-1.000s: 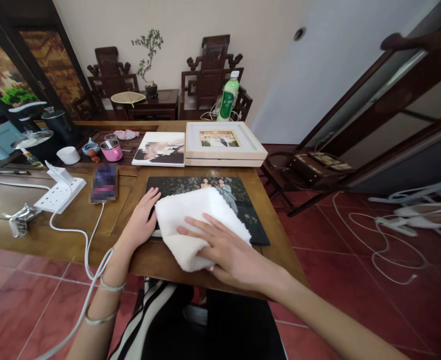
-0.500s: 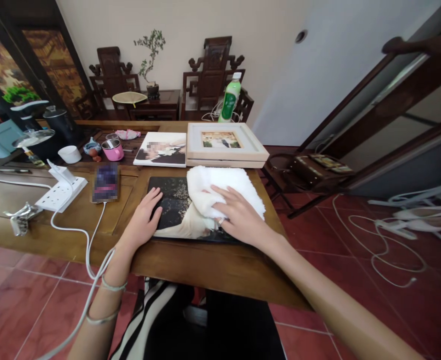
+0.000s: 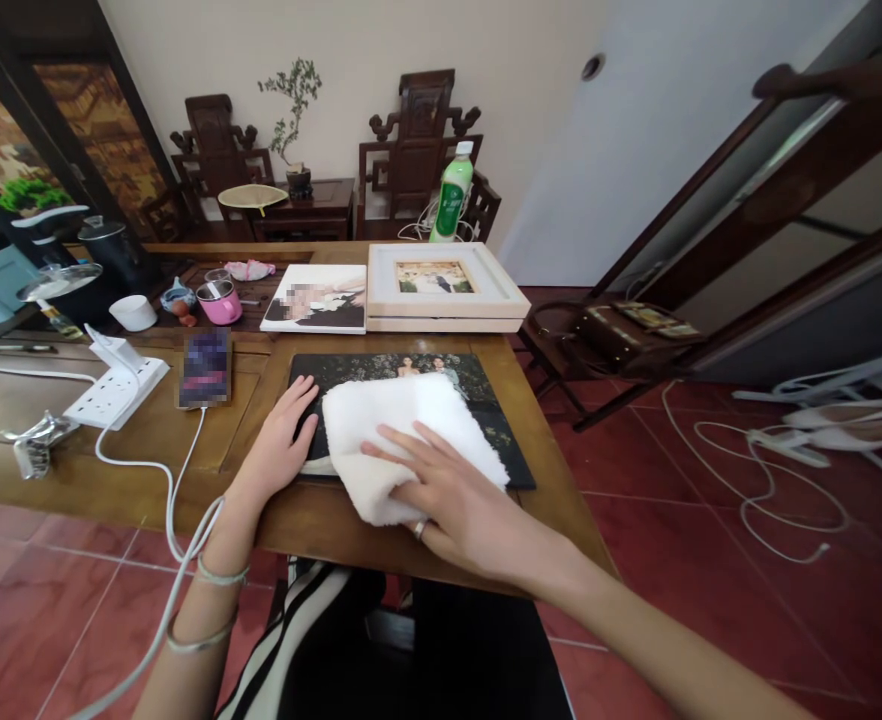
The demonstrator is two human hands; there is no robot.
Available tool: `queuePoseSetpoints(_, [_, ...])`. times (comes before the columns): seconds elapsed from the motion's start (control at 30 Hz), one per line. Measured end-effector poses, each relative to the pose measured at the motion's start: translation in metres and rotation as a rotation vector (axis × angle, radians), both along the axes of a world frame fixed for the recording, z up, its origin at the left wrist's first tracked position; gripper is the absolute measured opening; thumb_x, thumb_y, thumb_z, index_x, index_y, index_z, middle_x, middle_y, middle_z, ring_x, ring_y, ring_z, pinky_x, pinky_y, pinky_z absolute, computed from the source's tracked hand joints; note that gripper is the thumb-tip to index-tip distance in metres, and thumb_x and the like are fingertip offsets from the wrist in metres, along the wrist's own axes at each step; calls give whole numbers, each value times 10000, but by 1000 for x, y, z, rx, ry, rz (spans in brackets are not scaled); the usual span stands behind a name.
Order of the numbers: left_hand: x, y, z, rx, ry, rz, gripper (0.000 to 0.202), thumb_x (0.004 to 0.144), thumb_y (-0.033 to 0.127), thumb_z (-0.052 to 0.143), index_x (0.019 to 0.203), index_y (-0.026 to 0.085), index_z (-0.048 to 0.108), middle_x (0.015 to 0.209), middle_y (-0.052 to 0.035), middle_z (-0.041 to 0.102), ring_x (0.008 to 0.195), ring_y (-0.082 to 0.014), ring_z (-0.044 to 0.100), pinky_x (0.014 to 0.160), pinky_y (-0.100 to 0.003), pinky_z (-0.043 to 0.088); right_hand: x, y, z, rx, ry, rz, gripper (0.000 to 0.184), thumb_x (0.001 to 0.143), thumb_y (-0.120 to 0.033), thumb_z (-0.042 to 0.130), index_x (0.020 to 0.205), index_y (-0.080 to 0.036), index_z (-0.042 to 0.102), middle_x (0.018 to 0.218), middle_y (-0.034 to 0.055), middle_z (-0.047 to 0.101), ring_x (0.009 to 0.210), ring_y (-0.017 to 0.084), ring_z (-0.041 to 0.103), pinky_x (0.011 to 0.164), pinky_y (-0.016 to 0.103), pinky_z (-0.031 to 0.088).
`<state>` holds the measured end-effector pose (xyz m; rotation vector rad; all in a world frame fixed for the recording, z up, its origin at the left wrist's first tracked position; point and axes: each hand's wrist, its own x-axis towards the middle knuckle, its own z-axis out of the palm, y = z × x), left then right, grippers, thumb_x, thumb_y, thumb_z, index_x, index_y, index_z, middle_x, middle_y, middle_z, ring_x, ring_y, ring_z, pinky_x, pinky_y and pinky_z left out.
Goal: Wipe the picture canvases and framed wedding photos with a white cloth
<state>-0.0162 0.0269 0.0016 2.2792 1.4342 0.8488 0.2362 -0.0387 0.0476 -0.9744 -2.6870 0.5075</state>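
A dark photo panel (image 3: 497, 415) lies flat near the front edge of the wooden table (image 3: 298, 525). Two people among dark foliage show along its top. My left hand (image 3: 282, 432) rests flat on the panel's left edge with the fingers stretched out. A fluffy white towel (image 3: 370, 412) covers the middle of the panel, its near corner hanging over the front edge. My right hand (image 3: 456, 500) presses on the towel and holds it, the thumb tucked in its folds. Most of the picture's lower part is hidden beneath the towel.
Behind the panel lie a white-edged photo print (image 3: 315, 312) and stacked pale frames (image 3: 448, 318), with a green bottle (image 3: 452, 195) beyond. To the left are a phone (image 3: 205, 368), a power strip (image 3: 117, 388) and a pink cup (image 3: 220, 303). A white cable (image 3: 186, 575) crosses my left forearm.
My right hand has drawn the towel toward me and a little left, uncovering the panel's upper right part with the two people. My left hand stays on the panel's left edge.
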Motion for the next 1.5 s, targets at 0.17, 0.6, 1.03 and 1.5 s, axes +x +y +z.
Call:
queuePoseSetpoints(0.17, [0,0,-1,2,-2,2,460,954,321,372,1340,105,498,1474,-153,420,1412,-229,310,1165,-456,252,10,16,1,-34,49,-13,481,649,-3,472,1032,-186,698,1478,85,437,1428,234,274,1185,508,189])
queuePoseSetpoints(0.6, [1,-1,0,6,-20,-6,459,953,308,374,1341,96,496,1470,-160,422,1415,-236,302,1168,-456,248,9,45,-17,145,61,-127,451,719,-25,487,1102,-172,675,1400,116,531,1401,250,334,1166,524,234])
queuePoseSetpoints(1.03, [1,-1,0,-2,-10,-2,454,953,319,376,1352,132,485,1475,-140,422,1417,-232,299,1167,-460,245,-4,24,-12,119,-2,-157,505,684,-14,459,1129,-153,651,1501,93,402,1443,301,210,1164,578,162])
queuePoseSetpoints(1.5, [0,-1,1,-17,1,-14,456,956,314,362,1342,106,489,1485,-157,400,1420,-238,289,1172,-439,238,-7,5,-6,65,-22,-13,450,636,-12,487,1013,-151,688,1511,86,383,1447,305,198,1174,576,137])
